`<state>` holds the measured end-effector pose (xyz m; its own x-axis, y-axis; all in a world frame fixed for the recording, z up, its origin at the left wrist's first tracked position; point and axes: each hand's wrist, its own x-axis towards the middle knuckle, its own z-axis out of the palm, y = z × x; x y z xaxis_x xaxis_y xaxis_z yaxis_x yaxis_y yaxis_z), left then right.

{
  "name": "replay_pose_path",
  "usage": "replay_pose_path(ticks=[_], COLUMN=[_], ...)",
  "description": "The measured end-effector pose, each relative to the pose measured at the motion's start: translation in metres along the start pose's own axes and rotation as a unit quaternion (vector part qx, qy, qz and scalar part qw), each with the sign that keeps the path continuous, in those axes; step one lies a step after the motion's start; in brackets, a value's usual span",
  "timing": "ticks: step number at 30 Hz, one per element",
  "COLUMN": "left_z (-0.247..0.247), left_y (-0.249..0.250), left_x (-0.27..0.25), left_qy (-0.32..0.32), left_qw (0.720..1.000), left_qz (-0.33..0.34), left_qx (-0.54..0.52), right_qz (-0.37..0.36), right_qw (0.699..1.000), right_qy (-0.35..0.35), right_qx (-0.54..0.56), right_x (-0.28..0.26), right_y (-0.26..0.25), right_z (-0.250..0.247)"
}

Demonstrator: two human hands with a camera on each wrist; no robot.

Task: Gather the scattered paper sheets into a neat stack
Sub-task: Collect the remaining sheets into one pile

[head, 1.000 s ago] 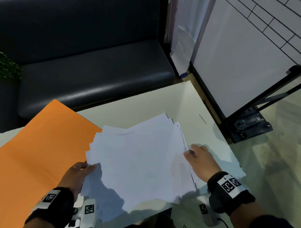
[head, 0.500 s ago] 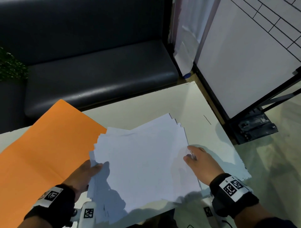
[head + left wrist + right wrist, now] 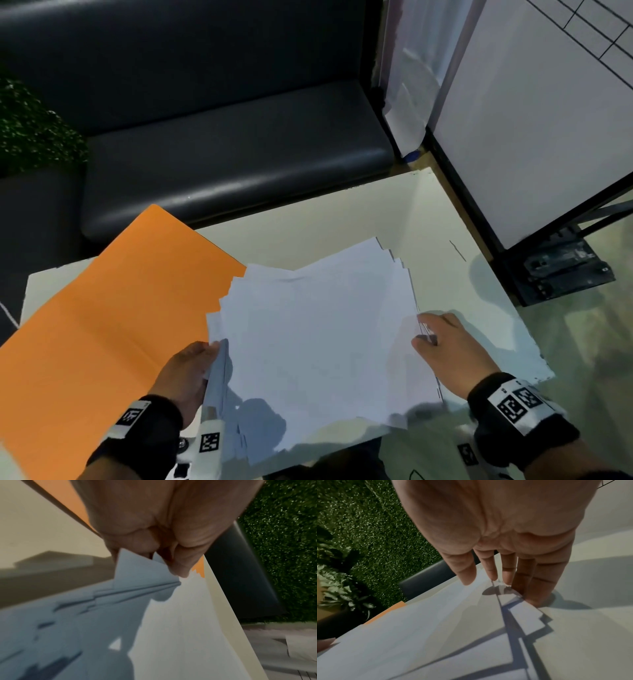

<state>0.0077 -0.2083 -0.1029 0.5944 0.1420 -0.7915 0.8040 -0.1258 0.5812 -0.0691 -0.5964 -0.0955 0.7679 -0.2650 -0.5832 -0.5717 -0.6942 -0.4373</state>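
Note:
A loose, fanned pile of white paper sheets [image 3: 315, 342] lies on the cream table [image 3: 342, 219], its edges uneven on both sides. My left hand [image 3: 209, 356] grips the pile's left edge, which is lifted a little; in the left wrist view the left hand [image 3: 164, 563] has its fingers curled round the sheet corners [image 3: 142, 569]. My right hand [image 3: 428, 334] is at the pile's right edge. In the right wrist view its fingers [image 3: 537, 588] are straight, tips on the table against the staggered sheet edges [image 3: 525, 618], thumb just over the top sheet.
An open orange folder [image 3: 113, 308] lies on the table's left, partly under the pile. A dark sofa [image 3: 222, 154] runs behind the table. A whiteboard [image 3: 531, 120] on a black stand [image 3: 561, 267] is to the right, a green plant [image 3: 30, 130] at far left.
My two hands have come slightly closer together, squeezing the pile narrower. The left edge has risen a little in my left hand.

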Motion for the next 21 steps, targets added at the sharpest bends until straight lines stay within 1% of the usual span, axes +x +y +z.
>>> replay_pose_path(ticks=[5, 7, 8, 9, 10, 11, 12, 13, 14, 15, 17, 19, 21], left_z=[-0.004, -0.002, 0.0, 0.002, 0.004, 0.004, 0.005, 0.006, 0.006, 0.007, 0.008, 0.012, 0.02], left_y=[-0.012, -0.016, -0.017, -0.018, -0.019, -0.021, -0.022, -0.022, -0.022, -0.022, -0.022, -0.027, -0.033], left_x=[0.001, -0.001, -0.002, -0.004, -0.006, -0.005, -0.005, -0.005, -0.006, -0.006, -0.008, -0.012, -0.02], left_qy=[0.052, 0.052, 0.048, 0.042, 0.037, 0.034, 0.03, 0.024, 0.019, 0.011, 0.004, 0.005, 0.016], left_qw=[0.998, 0.997, 0.997, 0.996, 0.996, 0.996, 0.996, 0.996, 0.996, 0.995, 0.993, 0.992, 0.993], left_qz=[-0.03, -0.028, -0.028, -0.027, -0.026, -0.024, -0.024, -0.027, -0.03, -0.034, -0.046, -0.049, -0.046], left_qx=[-0.031, -0.051, -0.062, -0.073, -0.079, -0.084, -0.082, -0.083, -0.084, -0.09, -0.107, -0.118, -0.104], right_qz=[-0.009, -0.031, -0.071, -0.13, -0.199, -0.245, -0.284, -0.317, -0.335, -0.342, -0.331, -0.292, -0.265], right_qw=[1.0, 0.998, 0.992, 0.977, 0.951, 0.928, 0.912, 0.902, 0.899, 0.897, 0.9, 0.914, 0.932], right_qy=[-0.001, -0.005, -0.01, -0.009, -0.013, -0.041, -0.055, -0.045, -0.031, -0.029, -0.033, -0.034, 0.0], right_qx=[-0.015, -0.058, -0.107, -0.171, -0.236, -0.279, -0.292, -0.288, -0.281, -0.278, -0.283, -0.28, -0.248], right_x=[-0.008, -0.015, -0.022, -0.029, -0.037, -0.043, -0.048, -0.051, -0.053, -0.053, -0.052, -0.049, -0.045], right_y=[0.001, 0.002, 0.0, -0.001, -0.002, -0.003, -0.004, -0.006, -0.011, -0.016, -0.028, -0.037, -0.045], right_z=[0.009, 0.014, 0.021, 0.03, 0.04, 0.053, 0.07, 0.086, 0.098, 0.11, 0.123, 0.124, 0.121])
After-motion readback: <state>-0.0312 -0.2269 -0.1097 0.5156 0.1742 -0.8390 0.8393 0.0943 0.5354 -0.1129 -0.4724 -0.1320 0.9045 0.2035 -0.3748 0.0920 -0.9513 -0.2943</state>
